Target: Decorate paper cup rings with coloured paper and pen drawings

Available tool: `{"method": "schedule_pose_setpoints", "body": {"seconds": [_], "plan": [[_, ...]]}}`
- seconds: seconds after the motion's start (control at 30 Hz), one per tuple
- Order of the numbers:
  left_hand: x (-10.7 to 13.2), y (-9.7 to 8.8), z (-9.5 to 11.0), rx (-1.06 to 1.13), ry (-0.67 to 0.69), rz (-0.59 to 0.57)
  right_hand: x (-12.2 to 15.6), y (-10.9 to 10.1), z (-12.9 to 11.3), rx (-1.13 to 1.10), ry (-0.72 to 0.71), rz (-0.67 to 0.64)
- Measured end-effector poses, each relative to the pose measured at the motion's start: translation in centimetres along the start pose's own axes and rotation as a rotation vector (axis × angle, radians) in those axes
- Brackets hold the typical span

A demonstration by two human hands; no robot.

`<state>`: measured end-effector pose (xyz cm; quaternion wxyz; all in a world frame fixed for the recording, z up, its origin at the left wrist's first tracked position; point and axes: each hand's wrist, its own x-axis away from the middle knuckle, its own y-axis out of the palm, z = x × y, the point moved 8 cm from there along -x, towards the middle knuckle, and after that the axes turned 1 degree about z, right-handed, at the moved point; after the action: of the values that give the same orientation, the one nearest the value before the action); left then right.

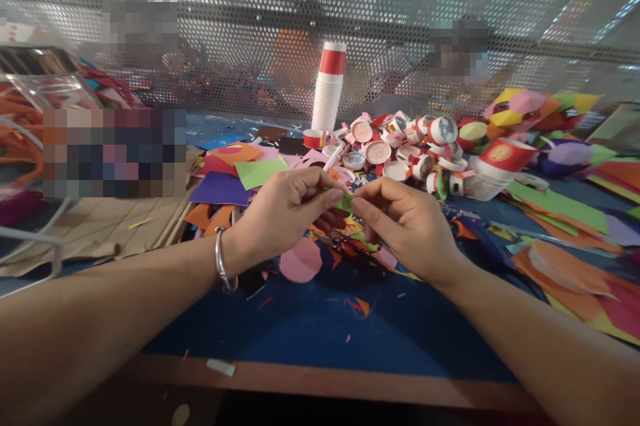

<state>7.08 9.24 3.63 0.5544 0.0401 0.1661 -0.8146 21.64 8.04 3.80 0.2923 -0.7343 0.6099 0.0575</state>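
Between my two hands, above the middle of the table, is a small piece of green paper. My left hand, with a silver bangle at its wrist, pinches its left side between thumb and fingers. The fingertips of my right hand pinch the other side. Most of the paper is hidden by the fingers, so its exact shape cannot be made out. Below my hands lie a pink paper circle and a heap of coloured paper scraps.
Behind my hands stand a tall stack of paper cups and a pile of cut cup pieces. More stacked cups lean at right, near orange paper sheets. Cardboard lies left. A perforated metal panel borders the back.
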Motion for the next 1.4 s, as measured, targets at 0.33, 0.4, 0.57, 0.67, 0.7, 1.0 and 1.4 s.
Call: {"method": "schedule_pose_setpoints", "body": {"seconds": [0.33,0.4,0.57,0.67,0.7,1.0,1.4], "plan": [[0.4,-0.1,1.6,-0.42,0.214,0.047,-0.1,0.9,0.5,-0.075,0.032,-0.097],[0.6,-0.1,1.8,-0.429,0.217,0.03,0.0,0.9,0.7,-0.079,0.024,-0.101],[0.8,0.0,1.6,-0.481,0.152,-0.051,0.3,1.1,1.6,-0.029,0.061,-0.159],[0.6,-0.3,1.5,-0.508,0.167,-0.036,0.2,0.4,1.7,0.045,0.074,-0.135],[0.4,-0.6,1.6,-0.456,0.185,-0.001,0.2,-0.1,1.7,0.076,0.076,-0.112],[-1.0,-4.4,0.5,-0.377,0.153,0.246,0.7,-1.1,1.1,0.385,0.059,-0.259],[-0.9,-3.8,-0.6,-0.06,0.016,0.263,2.0,3.0,0.6,0.73,0.015,-0.62]]}}
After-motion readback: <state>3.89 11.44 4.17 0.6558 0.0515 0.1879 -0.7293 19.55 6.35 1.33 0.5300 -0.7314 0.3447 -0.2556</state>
